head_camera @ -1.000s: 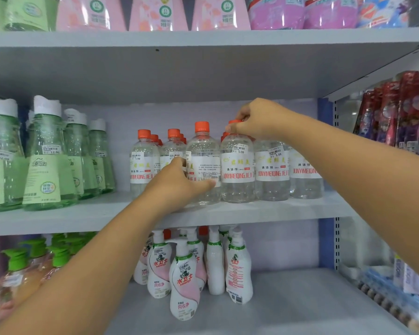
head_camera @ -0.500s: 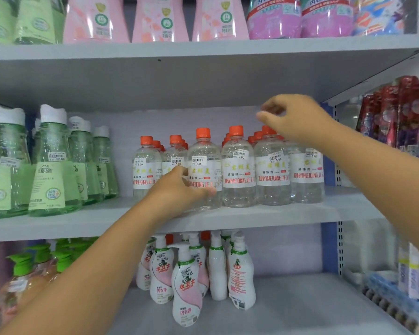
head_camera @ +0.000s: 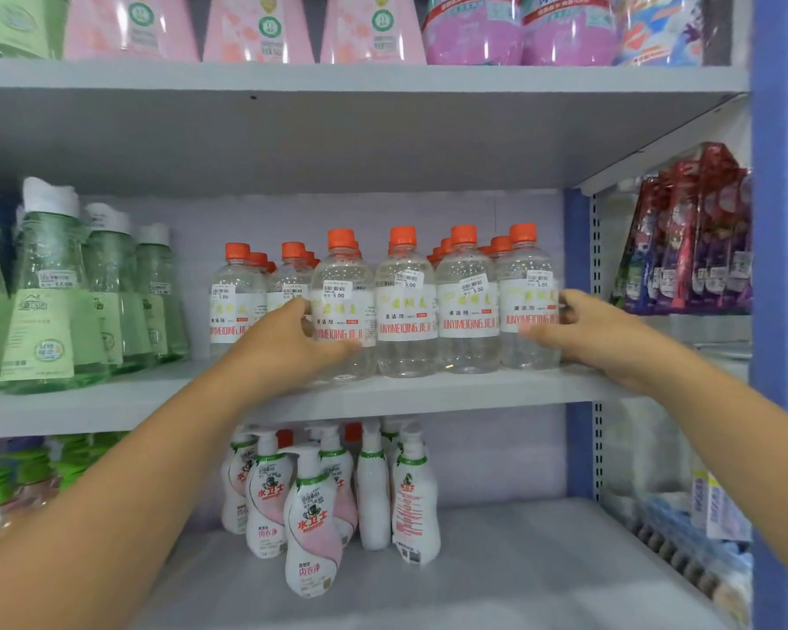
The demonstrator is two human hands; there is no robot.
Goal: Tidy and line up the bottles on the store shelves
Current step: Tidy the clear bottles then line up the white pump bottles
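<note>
We see our left hand (head_camera: 292, 343) and right hand (head_camera: 578, 329) gripping the clear-liquid, orange-capped bottles (head_camera: 406, 306) at nine and three o'clock of the row.

Both my arms reach forward, bare forearms coming in from 7 and 4 o'clock. My left hand (head_camera: 287, 343) is cupped, thumb up, fingers curled toward 3 o'clock. My right hand (head_camera: 583, 329) mirrors it, fingers curled toward 9 o'clock, slightly blurred. Hands well apart, palms facing each other.

Clear orange-cap bottles (head_camera: 405, 306) upright, mid shelf (head_camera: 110, 404).
</note>
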